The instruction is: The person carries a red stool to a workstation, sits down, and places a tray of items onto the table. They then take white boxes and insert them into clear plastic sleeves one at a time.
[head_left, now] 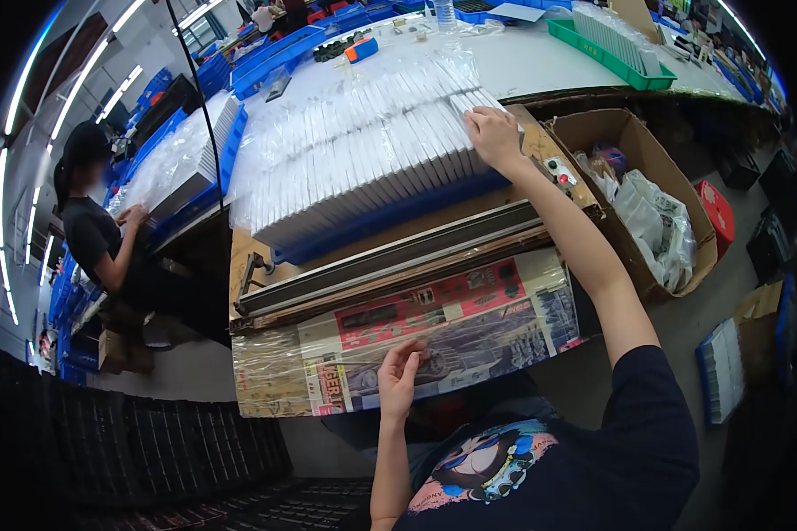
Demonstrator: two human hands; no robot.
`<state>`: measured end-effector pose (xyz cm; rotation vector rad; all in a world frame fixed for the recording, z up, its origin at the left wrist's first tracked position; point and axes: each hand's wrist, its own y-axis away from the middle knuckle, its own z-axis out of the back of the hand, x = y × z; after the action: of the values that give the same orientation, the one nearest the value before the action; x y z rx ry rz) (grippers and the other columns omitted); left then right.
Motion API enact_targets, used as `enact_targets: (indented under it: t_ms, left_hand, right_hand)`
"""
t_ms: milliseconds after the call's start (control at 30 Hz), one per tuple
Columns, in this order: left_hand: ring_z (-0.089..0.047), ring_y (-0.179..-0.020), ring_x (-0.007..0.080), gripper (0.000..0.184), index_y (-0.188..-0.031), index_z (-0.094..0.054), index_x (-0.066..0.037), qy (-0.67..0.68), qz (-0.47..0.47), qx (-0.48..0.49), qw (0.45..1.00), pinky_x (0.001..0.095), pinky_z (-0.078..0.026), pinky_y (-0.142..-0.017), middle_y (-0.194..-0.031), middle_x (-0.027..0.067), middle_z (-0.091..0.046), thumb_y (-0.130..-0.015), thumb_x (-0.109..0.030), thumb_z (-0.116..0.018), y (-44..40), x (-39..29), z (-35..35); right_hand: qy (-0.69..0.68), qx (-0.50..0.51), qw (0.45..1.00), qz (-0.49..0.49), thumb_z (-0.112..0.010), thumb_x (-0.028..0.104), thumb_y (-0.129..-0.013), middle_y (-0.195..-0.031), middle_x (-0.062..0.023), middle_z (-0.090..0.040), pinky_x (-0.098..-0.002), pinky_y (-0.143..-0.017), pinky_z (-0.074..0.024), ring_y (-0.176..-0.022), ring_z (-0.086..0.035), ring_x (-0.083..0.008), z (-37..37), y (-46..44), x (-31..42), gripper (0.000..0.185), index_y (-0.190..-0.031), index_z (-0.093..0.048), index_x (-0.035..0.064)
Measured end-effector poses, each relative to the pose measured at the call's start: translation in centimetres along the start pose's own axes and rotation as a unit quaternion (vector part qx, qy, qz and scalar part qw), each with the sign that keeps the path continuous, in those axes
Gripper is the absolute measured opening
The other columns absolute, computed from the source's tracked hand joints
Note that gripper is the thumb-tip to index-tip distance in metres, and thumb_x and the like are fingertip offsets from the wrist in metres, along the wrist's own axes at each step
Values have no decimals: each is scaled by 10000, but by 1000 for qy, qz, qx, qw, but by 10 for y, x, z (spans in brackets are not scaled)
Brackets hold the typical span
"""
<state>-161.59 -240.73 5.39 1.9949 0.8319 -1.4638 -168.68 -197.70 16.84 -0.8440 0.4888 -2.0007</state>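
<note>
A long row of white, plastic-wrapped flat pieces stands on edge in a blue tray. At the right end of that row, my right hand has its fingers bent over the last pieces, touching them. Below, my left hand hovers over the taped, printed board at the front of the bench, thumb and fingers drawn together; whatever they hold, if anything, is too small to make out. Between the tray and the board runs a long metal sealing bar.
An open cardboard box with plastic bags is at the right, beside a red stool. A green tray and an orange-blue tape roll lie on the white table. A co-worker stands at the left by another blue tray.
</note>
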Motion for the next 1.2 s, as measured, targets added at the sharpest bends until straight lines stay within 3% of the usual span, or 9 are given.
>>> enact_targets:
  t_ms: [67,233,367,600,733,867,933,1067,1200]
  left_hand:
    - [-602,-955,165,251,-1183,-534,15,14,5,-6,1000,293,-468,-886,-1073,103,-619,-941,-49,-506,4,3,1]
    - [-601,-956,159,251,-1180,-536,20,24,-6,-10,1000,290,-469,-887,-1071,100,-619,-940,-48,-508,7,3,0]
    - [-601,-967,154,248,-1172,-544,19,13,-7,1,1000,275,-468,-878,-1071,98,-626,-936,-55,-518,10,-6,-7]
    - [-603,-962,149,238,-1155,-552,26,2,-30,3,1000,274,-467,-868,-1070,93,-628,-934,-54,-519,14,-21,-14]
    - [-610,-997,176,237,-1153,-557,19,-14,-100,-16,995,289,-475,-888,-1089,113,-629,-925,-31,-523,2,-42,-18]
    - [-456,-1246,219,464,-1334,-445,-14,-142,-185,-40,972,348,-385,-1009,-1354,140,-466,-899,-90,-586,-26,-82,-30]
    - [-362,-1315,221,582,-1402,-346,-26,-184,-264,-20,947,363,-341,-1041,-1432,140,-365,-891,-120,-607,-39,-98,-38]
    - [-471,-1174,155,523,-1349,-423,-11,-35,-194,112,974,315,-384,-984,-1298,96,-503,-878,-101,-633,-52,-88,-32]
    - [-551,-1033,116,436,-1287,-491,-12,37,-114,125,985,265,-434,-906,-1142,49,-610,-878,-73,-631,-54,-58,-15]
  right_hand:
    - [-15,63,998,-2,-446,328,-908,-1209,-116,-584,-435,-1014,-307,-1169,-503,-283,10,-4,-8,354,-1060,-666,97]
    - [-61,-34,993,90,-532,388,-853,-1294,-184,-505,-500,-1059,-242,-1228,-434,-345,32,37,2,382,-1064,-676,104]
    - [74,-150,979,113,-630,364,-816,-1193,-123,-569,-488,-1055,-177,-1207,-451,-274,17,46,22,278,-931,-717,126]
    - [-66,-236,968,56,-590,222,-873,-1007,-34,-670,-383,-951,-286,-988,-587,-188,11,36,29,187,-824,-706,83]
    - [-297,-288,901,131,-469,134,-960,-975,-121,-673,-375,-826,-491,-950,-630,-228,88,58,90,261,-871,-638,-43]
    - [-396,-305,838,219,-321,181,-1014,-900,-215,-656,-402,-827,-517,-906,-649,-303,149,115,130,332,-910,-541,-45]
    - [-488,-226,832,137,-308,194,-1019,-868,-211,-655,-405,-824,-519,-857,-662,-295,160,150,141,343,-894,-529,-36]
    - [-626,16,770,-124,-357,238,-1019,-787,-125,-668,-323,-801,-512,-842,-667,-220,129,195,140,346,-864,-550,-5]
    - [-649,42,753,-105,-353,265,-1019,-788,-121,-667,-329,-809,-504,-859,-657,-223,86,208,121,362,-867,-551,3]
